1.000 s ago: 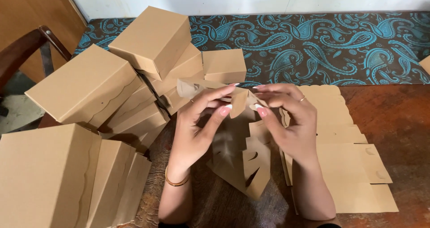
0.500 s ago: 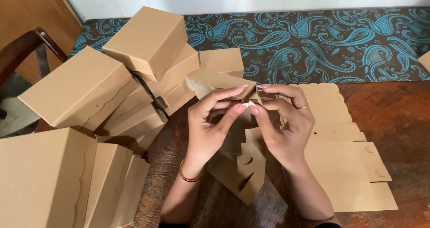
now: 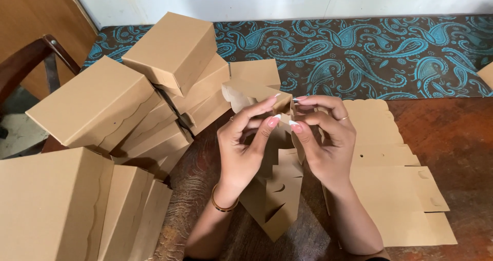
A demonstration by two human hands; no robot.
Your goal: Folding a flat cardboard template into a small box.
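Kraft-brown die-cut card hangs below the grip, long axis running toward the person, its top panel pointing away and left. Both hands close on that upper fold: left hand and right hand pinching with fingertips. Creasing squarely along the score keeps corners true. Beyond, folded boxes pile leftward; flat blanks lie rightward.

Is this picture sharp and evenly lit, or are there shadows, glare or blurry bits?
Head view: soft, even light with no glare; the left hand, right hand and the flat cardboard blank they hold look sharp; gentle shadows sit between the stacked cardboard boxes; the nearest boxes at the lower left are cut off by the frame edge.
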